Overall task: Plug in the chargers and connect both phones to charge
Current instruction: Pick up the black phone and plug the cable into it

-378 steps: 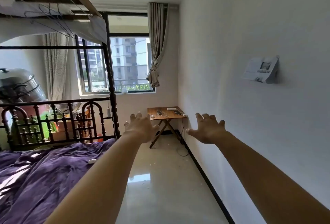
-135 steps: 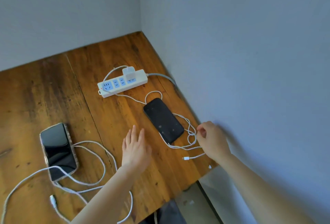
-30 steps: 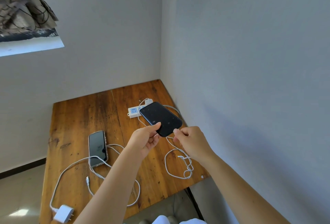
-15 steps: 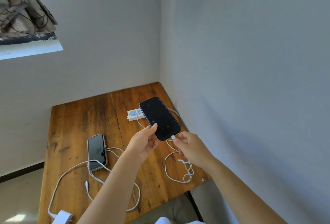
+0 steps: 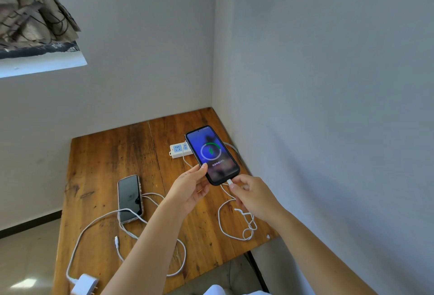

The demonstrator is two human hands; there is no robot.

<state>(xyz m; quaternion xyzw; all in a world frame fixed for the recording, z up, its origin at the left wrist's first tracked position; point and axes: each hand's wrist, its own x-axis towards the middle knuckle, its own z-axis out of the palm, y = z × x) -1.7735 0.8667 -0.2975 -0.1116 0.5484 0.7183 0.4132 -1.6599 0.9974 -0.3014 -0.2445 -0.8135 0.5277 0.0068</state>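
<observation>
The black phone (image 5: pixel 212 154) is held above the wooden table (image 5: pixel 105 158), near the corner of the two walls, with its screen facing up. It is gripped at its lower left edge by the left hand (image 5: pixel 190 189): the thumb is laid on the screen edge and the remaining fingers are curled beneath the body. The right hand (image 5: pixel 252 194) is closed in a pinch on the white cable connector (image 5: pixel 229 181), which is seated in the port at the bottom edge of the phone. The remaining fingers of this hand are folded toward the palm.

A lit screen is shown, with a ring containing a green lightning symbol. A line of small text is displayed below the ring; a figure of 28% can be made out, and the rest cannot be read reliably.

The white charging cable (image 5: pixel 234 224) is draped from the connector into loops on the table near its right edge. A white power strip (image 5: pixel 177 150) is partly hidden behind the phone.

A second phone (image 5: pixel 129 198), screen dark, is laid flat on the table to the left. A second white cable (image 5: pixel 98 221) is crossed over its lower end, with its free connector (image 5: pixel 116 239) lying unplugged just below. A white charger plug (image 5: pixel 85 285) is set at the near edge, prongs exposed.
</observation>
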